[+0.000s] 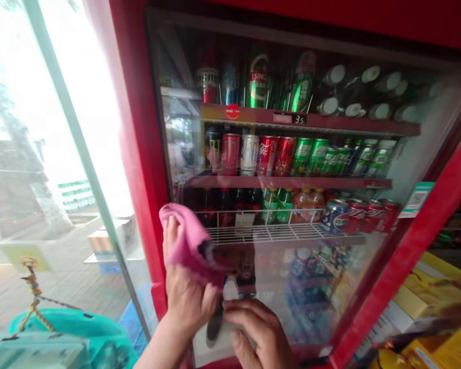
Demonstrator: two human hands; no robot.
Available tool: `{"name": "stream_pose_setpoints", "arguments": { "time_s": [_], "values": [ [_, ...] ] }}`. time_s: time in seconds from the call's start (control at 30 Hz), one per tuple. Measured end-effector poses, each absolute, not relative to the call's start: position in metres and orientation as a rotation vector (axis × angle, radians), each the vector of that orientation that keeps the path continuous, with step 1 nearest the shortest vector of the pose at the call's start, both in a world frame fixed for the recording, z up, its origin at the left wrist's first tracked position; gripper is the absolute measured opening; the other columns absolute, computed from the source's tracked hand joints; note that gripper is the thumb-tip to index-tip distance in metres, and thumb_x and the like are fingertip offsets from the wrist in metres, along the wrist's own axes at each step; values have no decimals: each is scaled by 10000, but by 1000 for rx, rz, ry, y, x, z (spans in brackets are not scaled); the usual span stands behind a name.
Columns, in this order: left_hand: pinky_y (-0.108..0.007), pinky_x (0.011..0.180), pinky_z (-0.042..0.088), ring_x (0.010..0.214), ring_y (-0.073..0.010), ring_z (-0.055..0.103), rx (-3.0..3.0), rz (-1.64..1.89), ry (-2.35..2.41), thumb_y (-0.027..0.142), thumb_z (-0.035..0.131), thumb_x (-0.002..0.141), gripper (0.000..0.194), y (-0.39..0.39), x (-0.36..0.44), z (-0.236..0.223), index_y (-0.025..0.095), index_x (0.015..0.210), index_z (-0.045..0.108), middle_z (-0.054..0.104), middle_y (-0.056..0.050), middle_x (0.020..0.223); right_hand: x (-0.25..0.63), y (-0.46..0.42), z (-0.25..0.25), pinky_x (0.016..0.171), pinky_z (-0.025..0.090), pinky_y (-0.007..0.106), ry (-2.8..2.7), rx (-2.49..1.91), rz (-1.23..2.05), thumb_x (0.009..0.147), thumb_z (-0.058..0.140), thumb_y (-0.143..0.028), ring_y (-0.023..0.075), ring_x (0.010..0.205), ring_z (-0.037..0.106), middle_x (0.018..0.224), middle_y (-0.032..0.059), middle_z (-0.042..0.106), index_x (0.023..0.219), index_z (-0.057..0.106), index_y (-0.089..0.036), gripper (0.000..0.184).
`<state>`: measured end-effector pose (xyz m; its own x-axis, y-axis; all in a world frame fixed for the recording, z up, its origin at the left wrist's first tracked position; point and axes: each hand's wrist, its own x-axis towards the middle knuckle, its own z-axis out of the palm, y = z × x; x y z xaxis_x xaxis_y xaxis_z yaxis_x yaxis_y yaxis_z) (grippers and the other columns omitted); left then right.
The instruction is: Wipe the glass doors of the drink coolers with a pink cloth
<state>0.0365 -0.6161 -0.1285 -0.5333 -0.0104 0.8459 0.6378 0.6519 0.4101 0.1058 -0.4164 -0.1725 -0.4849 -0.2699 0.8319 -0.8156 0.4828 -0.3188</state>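
Note:
My left hand (186,289) presses a pink cloth (192,241) flat against the left side of a glass fridge door (230,256), next to its red frame (146,169). The cloth is bunched under my fingers and carries a dark patch; its lower edge is blurred. Lower and to the right, my right hand (259,333) is raised in front of the glass, its fingers loosely bent and thumb apart, with nothing visible in it. Whether its fingertips touch the glass I cannot tell. Reflections blur the area between the hands.
Behind the glass, shelves hold drink cans (249,154), bottles (284,205) and a wire rack (276,230). Yellow cartons (426,287) stand at the lower right. At the lower left are a teal tub (115,338) and a knotted rope (33,292) beside a glass pane.

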Motion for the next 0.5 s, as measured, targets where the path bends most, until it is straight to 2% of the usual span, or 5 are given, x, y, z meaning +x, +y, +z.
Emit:
{"name": "stream_pose_setpoints", "arguments": {
  "time_s": [0.07,0.17,0.3,0.4,0.5],
  "values": [
    [-730,1420,141,1768,-429,212,-510,-724,-1989,547,731,994,818,-597,15,-125,316,1726,447,360,-134,1860,105,-409,-186,881,703,261,-1996,934,888,1183,470,-485,186,982,867,1123,55,888,1207,751,-262,359],
    [-685,1432,127,1787,-411,144,-493,-537,-1981,522,725,1004,906,-576,-2,-126,275,1782,331,305,-156,1876,102,-388,-205,893,709,251,-2008,914,829,1170,504,-487,192,1007,874,1168,62,889,1235,757,-266,343],
    [-717,1422,101,1800,-404,27,-369,-409,-1887,458,669,1047,956,-568,-17,-120,220,1819,158,153,-204,1905,99,-352,-203,1079,689,338,-2008,637,719,1161,524,-408,251,1343,788,1489,121,784,1521,670,-229,427],
    [-785,1392,54,1793,-445,-16,-325,-342,-1803,464,689,1037,974,-564,-34,-105,251,1821,152,88,-197,1912,97,-332,-180,1193,641,449,-1948,475,618,1153,508,-324,296,1542,642,1660,148,651,1644,570,-185,514],
    [-744,1411,40,1794,-433,-3,-381,-262,-1769,490,710,1021,993,-546,-44,-94,239,1817,173,109,-187,1908,93,-323,-152,1256,588,512,-1881,399,588,1143,510,-277,309,1639,526,1750,154,548,1703,493,-157,572]
  ]
}}
